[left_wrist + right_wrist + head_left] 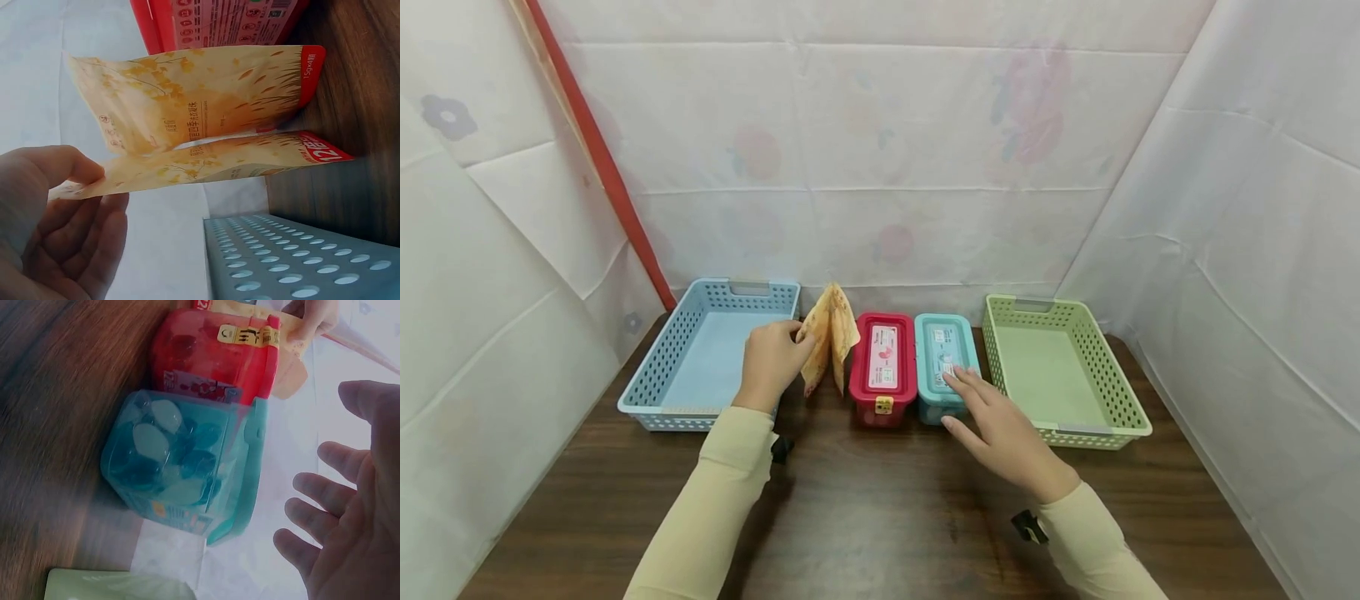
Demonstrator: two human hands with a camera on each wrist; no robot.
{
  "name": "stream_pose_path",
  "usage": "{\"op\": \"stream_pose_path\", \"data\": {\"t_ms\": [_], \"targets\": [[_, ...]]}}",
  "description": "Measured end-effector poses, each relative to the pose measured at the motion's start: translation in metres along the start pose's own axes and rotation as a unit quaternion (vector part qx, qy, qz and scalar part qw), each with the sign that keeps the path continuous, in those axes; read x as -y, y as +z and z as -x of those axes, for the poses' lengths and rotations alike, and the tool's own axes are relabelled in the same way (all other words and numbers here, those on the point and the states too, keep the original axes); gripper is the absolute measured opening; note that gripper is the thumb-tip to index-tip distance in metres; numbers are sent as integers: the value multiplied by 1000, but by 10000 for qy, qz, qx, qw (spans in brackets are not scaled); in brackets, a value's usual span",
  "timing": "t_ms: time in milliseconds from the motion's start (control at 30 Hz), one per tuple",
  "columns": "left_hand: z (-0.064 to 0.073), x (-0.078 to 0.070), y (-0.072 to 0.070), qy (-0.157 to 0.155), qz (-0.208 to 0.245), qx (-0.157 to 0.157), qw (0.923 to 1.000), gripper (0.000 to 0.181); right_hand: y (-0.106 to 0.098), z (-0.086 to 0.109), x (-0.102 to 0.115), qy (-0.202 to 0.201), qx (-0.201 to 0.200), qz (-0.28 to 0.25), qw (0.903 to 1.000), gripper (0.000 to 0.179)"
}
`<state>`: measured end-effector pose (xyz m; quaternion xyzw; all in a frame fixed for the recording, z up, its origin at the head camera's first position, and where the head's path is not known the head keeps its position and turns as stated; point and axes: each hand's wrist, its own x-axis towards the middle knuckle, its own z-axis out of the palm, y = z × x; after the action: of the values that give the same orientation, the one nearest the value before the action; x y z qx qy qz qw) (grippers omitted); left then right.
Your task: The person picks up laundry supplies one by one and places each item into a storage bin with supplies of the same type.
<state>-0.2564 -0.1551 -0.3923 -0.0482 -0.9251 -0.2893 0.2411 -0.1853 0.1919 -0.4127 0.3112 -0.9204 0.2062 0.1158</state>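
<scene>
My left hand (772, 358) pinches the top edge of a yellow pouch (206, 164) between thumb and fingers. A second yellow pouch (206, 94) stands right beside it; in the head view the pair forms a narrow V. Next to them is a red lidded box (883, 354) with a yellow clasp. A teal lidded box (946, 350) stands beside the red one, with rounded capsules showing through its wall in the right wrist view. Over the teal box's front right part hovers my right hand (1003, 429), fingers spread; the right wrist view shows them apart from the lid (253, 462).
A blue perforated basket (658, 404) stands on the left, close to the left hand. On the right is a green perforated basket (1120, 437). The dark wooden table (880, 508) is bordered by white patterned sheets (880, 125) behind and at both sides.
</scene>
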Motion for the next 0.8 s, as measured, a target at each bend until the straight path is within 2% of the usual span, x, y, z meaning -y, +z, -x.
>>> {"op": "stream_pose_path", "data": {"t_ms": [100, 367, 533, 800], "targets": [[0, 0, 0, 70, 37, -139, 9999, 42, 1, 0, 2, 29, 82, -48, 10000, 62], [-6, 4, -2, 334, 143, -493, 9981, 47, 2, 1, 2, 3, 106, -42, 9999, 62], [-12, 3, -12, 359, 193, -630, 9972, 48, 2, 1, 5, -61, 142, -22, 9999, 63], [-22, 3, -33, 496, -18, -966, 9941, 47, 5, 1, 8, -95, 236, -13, 9997, 63]]}}
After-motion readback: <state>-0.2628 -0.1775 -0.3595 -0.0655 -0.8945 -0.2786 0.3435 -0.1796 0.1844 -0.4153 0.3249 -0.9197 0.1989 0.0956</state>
